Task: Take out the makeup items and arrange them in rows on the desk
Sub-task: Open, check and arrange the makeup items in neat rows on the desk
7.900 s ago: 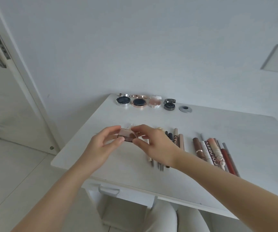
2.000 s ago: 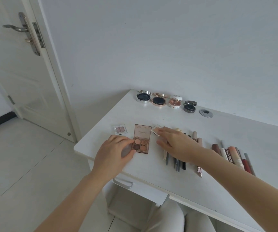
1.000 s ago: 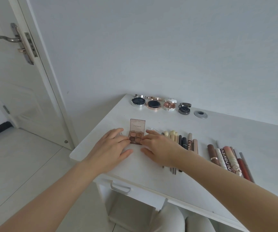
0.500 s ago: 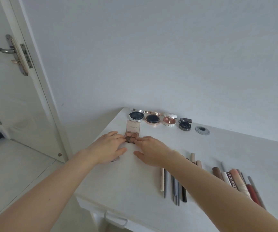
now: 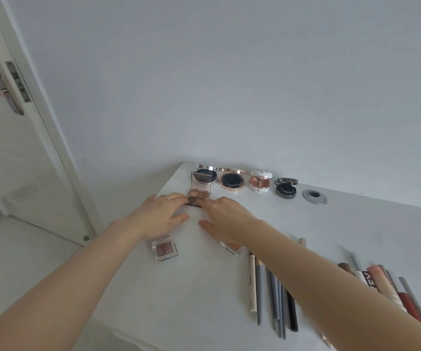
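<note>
Both hands on open 4-pan palette (image 5: 199, 196), far-left of desk (image 5: 343, 236), w/ lid touching first of round compacts (image 5: 231, 182). Left hand (image 5: 160, 215) & right hand (image 5: 226, 217) flat, fingers straight, fingertips on near edge, prob. nudging it square w/ back row.

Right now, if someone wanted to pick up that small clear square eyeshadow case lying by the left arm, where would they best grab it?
Probably by its two opposite side edges, coming from above. The small clear eyeshadow case lies flat and closed on the desk, apart from the other items, so its sides are free for a thumb-and-finger pinch.
</note>
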